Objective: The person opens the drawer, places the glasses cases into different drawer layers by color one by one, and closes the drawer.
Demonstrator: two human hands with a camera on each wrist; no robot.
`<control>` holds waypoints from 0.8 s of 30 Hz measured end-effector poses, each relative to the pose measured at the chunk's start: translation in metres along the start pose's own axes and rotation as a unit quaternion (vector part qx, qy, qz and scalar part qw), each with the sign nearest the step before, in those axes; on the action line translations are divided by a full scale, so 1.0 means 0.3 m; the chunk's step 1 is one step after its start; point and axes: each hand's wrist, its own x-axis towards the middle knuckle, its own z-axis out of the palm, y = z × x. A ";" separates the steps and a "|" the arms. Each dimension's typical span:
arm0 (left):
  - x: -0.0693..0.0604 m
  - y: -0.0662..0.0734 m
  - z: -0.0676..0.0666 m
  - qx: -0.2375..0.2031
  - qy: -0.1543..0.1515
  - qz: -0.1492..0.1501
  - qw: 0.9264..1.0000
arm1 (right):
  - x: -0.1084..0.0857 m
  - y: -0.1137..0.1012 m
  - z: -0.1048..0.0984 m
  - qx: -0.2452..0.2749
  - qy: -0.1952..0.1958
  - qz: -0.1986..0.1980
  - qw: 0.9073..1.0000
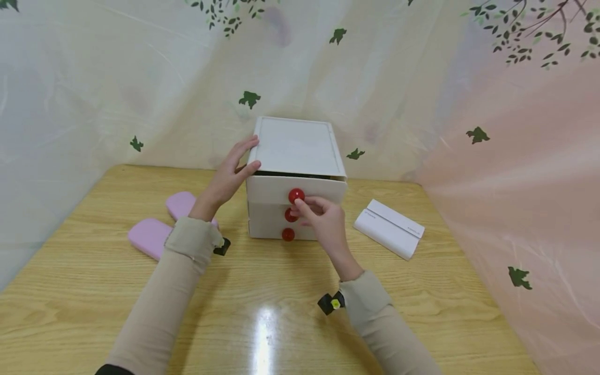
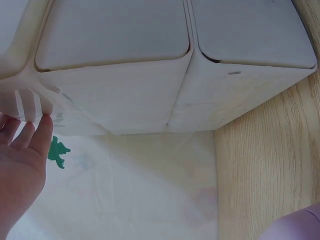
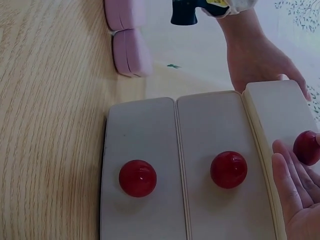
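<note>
A white cabinet [image 1: 300,146] of three drawers, each with a round red knob, stands on the table. Its top drawer [image 1: 323,188] sticks out slightly, leaving a dark gap beneath the cabinet's top. My right hand [image 1: 325,221] pinches the top red knob [image 1: 296,196] between thumb and fingers; the right wrist view shows that knob [image 3: 306,148] at its right edge. The middle knob [image 3: 228,170] and bottom knob [image 3: 137,178] are untouched. At the cabinet's upper left edge, my left hand [image 1: 227,179] rests with fingers extended along the side; its fingertips [image 2: 46,120] touch the wall.
Two pink rounded cases [image 1: 149,237] lie left of the cabinet, partly behind the left forearm. A white folded flap case [image 1: 390,229] lies to the right on the wooden table [image 1: 262,291]. Leaf-patterned sheeting [image 1: 187,78] hangs behind and at the sides.
</note>
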 end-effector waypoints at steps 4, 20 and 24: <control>0.000 0.005 0.002 0.000 0.002 0.001 1.000 | 0.009 0.007 0.005 -0.002 0.013 -0.005 1.000; -0.002 0.002 0.007 0.006 0.002 -0.019 1.000 | 0.052 0.006 0.003 -0.003 0.004 -0.009 1.000; -0.002 0.004 0.008 0.006 0.004 -0.018 1.000 | 0.062 -0.003 -0.009 -0.017 -0.011 0.001 1.000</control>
